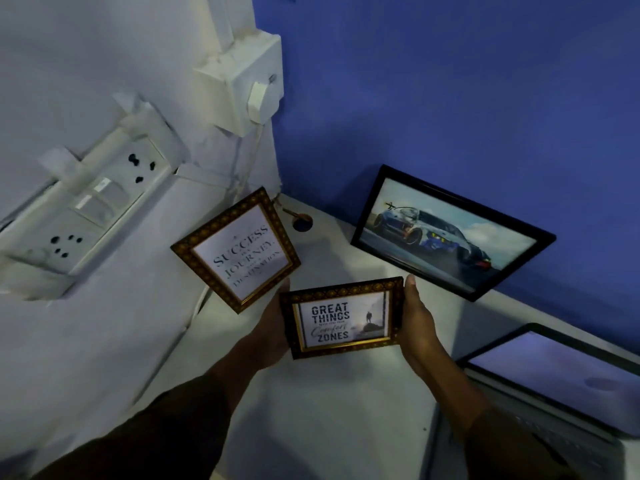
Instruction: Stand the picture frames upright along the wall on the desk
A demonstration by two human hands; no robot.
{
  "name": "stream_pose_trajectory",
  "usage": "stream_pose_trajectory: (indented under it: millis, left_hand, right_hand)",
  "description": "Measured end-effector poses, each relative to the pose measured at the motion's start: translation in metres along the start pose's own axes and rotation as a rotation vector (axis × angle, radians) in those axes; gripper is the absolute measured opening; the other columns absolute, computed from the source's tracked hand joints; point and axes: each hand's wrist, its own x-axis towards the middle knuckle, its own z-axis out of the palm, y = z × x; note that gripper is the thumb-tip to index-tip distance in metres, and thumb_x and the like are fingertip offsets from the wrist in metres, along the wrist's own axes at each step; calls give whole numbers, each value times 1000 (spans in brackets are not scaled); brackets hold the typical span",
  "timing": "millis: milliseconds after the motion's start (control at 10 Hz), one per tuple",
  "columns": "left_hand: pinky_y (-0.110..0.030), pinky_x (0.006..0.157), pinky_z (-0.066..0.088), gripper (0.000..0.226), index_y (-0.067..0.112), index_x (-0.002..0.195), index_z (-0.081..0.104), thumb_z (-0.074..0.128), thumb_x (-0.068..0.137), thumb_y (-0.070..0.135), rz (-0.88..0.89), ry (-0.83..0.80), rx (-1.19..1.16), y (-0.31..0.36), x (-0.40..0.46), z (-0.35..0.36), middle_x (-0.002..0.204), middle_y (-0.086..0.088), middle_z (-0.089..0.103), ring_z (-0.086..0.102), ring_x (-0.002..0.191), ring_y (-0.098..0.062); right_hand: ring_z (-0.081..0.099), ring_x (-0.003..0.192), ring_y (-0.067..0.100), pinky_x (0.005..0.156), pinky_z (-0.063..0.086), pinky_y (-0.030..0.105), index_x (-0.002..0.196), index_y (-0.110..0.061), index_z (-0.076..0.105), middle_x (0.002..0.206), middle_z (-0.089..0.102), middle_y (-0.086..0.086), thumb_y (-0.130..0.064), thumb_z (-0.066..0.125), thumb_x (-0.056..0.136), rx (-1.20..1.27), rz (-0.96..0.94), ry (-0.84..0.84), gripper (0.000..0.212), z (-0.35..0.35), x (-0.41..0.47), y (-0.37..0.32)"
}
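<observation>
I hold a small gold-brown frame reading "Great Things... Comfort Zones" [342,318] above the white desk [311,410]. My left hand [273,327] grips its left edge and my right hand [417,320] its right edge. A second gold-brown frame reading "Success is a Journey" [237,250] stands upright against the white wall at the left, just beyond my left hand. A larger black frame with a car picture [450,233] leans upright against the blue wall at the back right.
A white switchboard with sockets [83,209] and a white box with a plug [246,81] are mounted on the left wall. A round cable hole [302,222] sits in the desk corner. An open laptop [561,379] stands at the right.
</observation>
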Motion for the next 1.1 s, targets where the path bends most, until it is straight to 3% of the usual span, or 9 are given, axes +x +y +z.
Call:
stream_pose_trajectory:
  millis: [100, 200, 300, 400, 600, 700, 800, 1000, 1100]
  left_hand:
    - [-64, 111, 39, 77, 9, 132, 67, 23, 101, 65, 45, 28, 48, 2, 9, -7, 129, -20, 69, 64, 122, -41]
    - [-59, 110, 42, 69, 22, 97, 82, 24, 104, 59, 58, 90, 67, 4, 12, -7, 113, -14, 77, 68, 113, -37]
    - [-53, 109, 46, 66, 18, 110, 75, 27, 101, 63, 31, 99, 115, 1, 19, -12, 119, -15, 75, 71, 113, -32]
    - [-40, 94, 56, 70, 15, 114, 74, 25, 100, 64, 8, 131, 201, -5, 25, -19, 116, -13, 77, 74, 107, -27]
    - [-36, 89, 52, 59, 15, 81, 72, 33, 105, 53, 90, 341, 256, -12, 24, -22, 71, 0, 79, 74, 75, -16]
    - [-41, 93, 53, 62, 17, 77, 71, 30, 105, 54, 119, 413, 321, -16, 19, -25, 72, -2, 77, 73, 79, -22]
    - [-38, 99, 47, 56, 20, 86, 69, 27, 106, 53, 145, 469, 319, -21, 5, -19, 83, 2, 73, 67, 90, -21]
    - [-46, 113, 33, 73, 3, 143, 53, 26, 104, 58, 163, 546, 300, -39, -30, -17, 142, -17, 58, 52, 132, -34]
    - [-45, 116, 31, 75, 5, 150, 45, 28, 103, 60, 175, 561, 275, -63, -51, -9, 152, -17, 49, 46, 139, -34]
  right_hand:
    - [76, 89, 20, 95, 52, 39, 98, -21, 75, 90, 81, 1, -68, 29, 97, 53, 37, 48, 66, 7, 10, 7]
    - [67, 106, 17, 109, 38, 41, 128, -16, 64, 113, 73, -1, -68, 28, 97, 53, 61, 52, 71, 13, 15, 8]
    - [51, 136, 26, 122, 23, 46, 148, -11, 47, 145, 58, 10, -67, 33, 97, 99, 102, 46, 77, 14, 22, 12]
    - [53, 129, 24, 123, 25, 45, 147, -11, 47, 148, 55, 12, -59, 37, 101, 120, 116, 29, 68, 13, 22, 14]
    - [46, 141, 26, 124, 23, 46, 143, -12, 55, 146, 57, 10, -62, 36, 99, 62, 116, 6, 69, 11, 23, 15]
    - [41, 145, 27, 124, 21, 46, 146, -12, 52, 152, 51, 12, -64, 34, 99, 8, 95, 1, 73, 6, 19, 17]
    - [39, 145, 27, 125, 16, 50, 149, -15, 47, 153, 49, 12, -64, 30, 100, -46, 78, -5, 71, 0, 6, 19]
    - [42, 142, 26, 121, 21, 49, 151, -22, 46, 154, 48, 11, -66, 27, 100, -76, 33, -2, 70, -20, -15, 32]
    - [42, 142, 27, 119, 23, 47, 151, -21, 45, 153, 48, 12, -66, 27, 99, -44, 7, -38, 70, -37, -31, 41]
